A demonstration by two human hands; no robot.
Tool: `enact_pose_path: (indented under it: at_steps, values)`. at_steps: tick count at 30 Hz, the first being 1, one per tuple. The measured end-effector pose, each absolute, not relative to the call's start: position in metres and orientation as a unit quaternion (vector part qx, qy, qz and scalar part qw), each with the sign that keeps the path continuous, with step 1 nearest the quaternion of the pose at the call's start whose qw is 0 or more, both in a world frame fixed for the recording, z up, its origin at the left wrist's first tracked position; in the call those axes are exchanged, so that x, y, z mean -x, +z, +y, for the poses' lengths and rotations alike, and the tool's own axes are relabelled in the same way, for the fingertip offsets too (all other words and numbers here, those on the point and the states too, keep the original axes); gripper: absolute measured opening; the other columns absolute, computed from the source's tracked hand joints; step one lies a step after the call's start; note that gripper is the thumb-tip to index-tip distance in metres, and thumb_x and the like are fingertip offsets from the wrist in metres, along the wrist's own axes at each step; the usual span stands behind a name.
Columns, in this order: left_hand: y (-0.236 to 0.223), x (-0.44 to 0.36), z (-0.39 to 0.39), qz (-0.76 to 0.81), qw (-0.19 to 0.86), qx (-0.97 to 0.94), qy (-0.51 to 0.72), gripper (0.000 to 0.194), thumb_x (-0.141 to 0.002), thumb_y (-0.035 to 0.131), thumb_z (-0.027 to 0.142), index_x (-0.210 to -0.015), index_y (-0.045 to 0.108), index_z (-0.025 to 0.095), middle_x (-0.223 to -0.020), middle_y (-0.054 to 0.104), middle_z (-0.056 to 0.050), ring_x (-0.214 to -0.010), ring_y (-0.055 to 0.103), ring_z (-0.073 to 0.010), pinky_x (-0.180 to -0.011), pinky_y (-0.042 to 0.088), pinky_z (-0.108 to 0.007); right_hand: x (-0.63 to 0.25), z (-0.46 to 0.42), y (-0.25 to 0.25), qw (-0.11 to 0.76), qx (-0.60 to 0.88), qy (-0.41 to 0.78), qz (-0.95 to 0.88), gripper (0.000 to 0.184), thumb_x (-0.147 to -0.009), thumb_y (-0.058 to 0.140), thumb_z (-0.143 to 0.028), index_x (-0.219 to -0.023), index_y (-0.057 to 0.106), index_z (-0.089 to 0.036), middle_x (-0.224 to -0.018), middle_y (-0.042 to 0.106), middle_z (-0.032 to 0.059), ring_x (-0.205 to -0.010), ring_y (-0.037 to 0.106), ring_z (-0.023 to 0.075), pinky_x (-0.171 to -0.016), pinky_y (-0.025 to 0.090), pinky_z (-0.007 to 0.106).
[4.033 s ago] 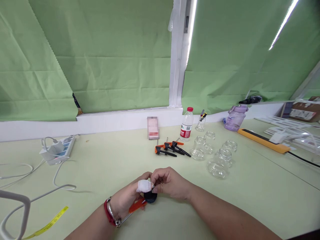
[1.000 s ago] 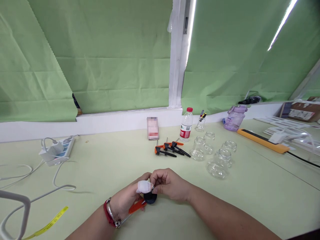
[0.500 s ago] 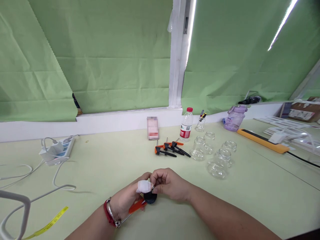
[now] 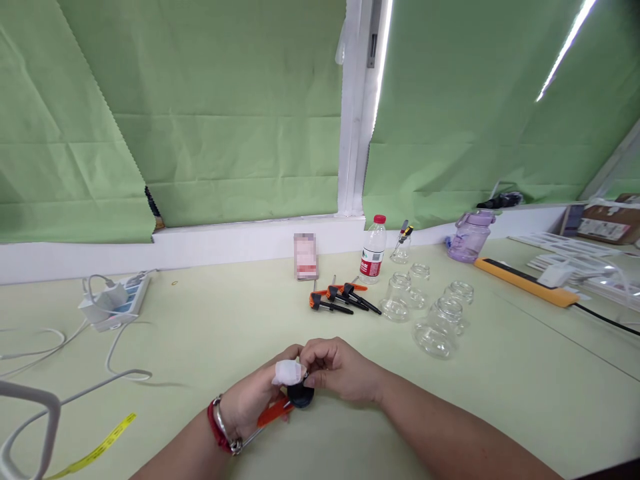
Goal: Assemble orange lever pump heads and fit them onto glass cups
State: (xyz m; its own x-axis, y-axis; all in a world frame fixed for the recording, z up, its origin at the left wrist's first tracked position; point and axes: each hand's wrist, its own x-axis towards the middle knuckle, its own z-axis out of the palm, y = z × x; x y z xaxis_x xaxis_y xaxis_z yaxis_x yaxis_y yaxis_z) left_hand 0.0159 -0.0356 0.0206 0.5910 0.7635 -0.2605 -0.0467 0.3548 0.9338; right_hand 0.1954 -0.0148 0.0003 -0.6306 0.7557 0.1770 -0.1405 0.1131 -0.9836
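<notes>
My left hand [image 4: 250, 399], its thumb wrapped in white tape or gauze, is closed round a black and orange part with a metal rod [image 4: 300, 395]. The part's round black end shows below the thumb, and its orange strip runs under the palm. Against the top of the black end, my right hand [image 4: 337, 370] pinches with thumb and fingertips. A small dark, shiny piece shows at those fingertips, too small to name. Beyond my hands lie several similar black and orange parts with metal rods [image 4: 333, 303], side by side on the table.
Several clear glass jars [image 4: 435, 333] stand to the right, with a red-capped plastic bottle [image 4: 373, 253] behind. A jar [image 4: 401, 250] holds screwdrivers. Further right are a purple jug [image 4: 470, 239] and an orange power strip [image 4: 525, 283]. Left are a white power strip [image 4: 133, 307] and loose cables.
</notes>
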Motion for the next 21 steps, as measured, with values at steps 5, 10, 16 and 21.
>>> enact_pose_path:
  at_steps: [5, 10, 16, 21]
  values:
    - [0.0205, -0.0155, -0.0363, 0.361, 0.742, -0.495, 0.273, 0.018, -0.071, 0.055, 0.032, -0.081, 0.045, 0.021, -0.072, 0.041, 0.003, -0.061, 0.045, -0.011, -0.046, 0.034, -0.019, -0.1946, -0.0149, 0.0022, 0.357, 0.235, 0.635, -0.644, 0.02, -0.068, 0.074, -0.029, -0.078, 0.064, -0.015, -0.081, 0.059, 0.0009, -0.076, 0.054, 0.013, -0.072, 0.043, 0.029]
    - [0.0194, -0.0148, -0.0359, 0.36, 0.741, -0.498, 0.27, 0.018, -0.071, 0.054, 0.032, -0.082, 0.046, 0.02, -0.072, 0.042, 0.002, -0.062, 0.046, -0.0114, -0.047, 0.034, -0.019, -0.1942, -0.0153, 0.0041, 0.357, 0.243, 0.64, -0.635, 0.021, -0.067, 0.074, -0.029, -0.077, 0.063, -0.014, -0.077, 0.059, -0.0002, -0.07, 0.052, 0.0111, -0.067, 0.042, 0.027]
    - [0.022, -0.0159, -0.0369, 0.365, 0.74, -0.495, 0.272, 0.019, -0.071, 0.055, 0.032, -0.081, 0.045, 0.021, -0.07, 0.041, 0.003, -0.06, 0.044, -0.0105, -0.046, 0.034, -0.019, -0.1945, -0.0164, 0.0032, 0.351, 0.251, 0.65, -0.625, 0.024, -0.066, 0.075, -0.03, -0.077, 0.061, -0.014, -0.075, 0.059, -0.0005, -0.068, 0.052, 0.0104, -0.067, 0.041, 0.026]
    - [0.0234, -0.0172, -0.0376, 0.368, 0.74, -0.49, 0.276, 0.02, -0.069, 0.056, 0.033, -0.081, 0.046, 0.021, -0.069, 0.042, 0.003, -0.06, 0.046, -0.0109, -0.046, 0.033, -0.019, -0.1943, -0.0155, 0.0025, 0.348, 0.257, 0.655, -0.62, 0.026, -0.064, 0.076, -0.031, -0.077, 0.061, -0.014, -0.074, 0.058, -0.0008, -0.068, 0.052, 0.0103, -0.067, 0.041, 0.026]
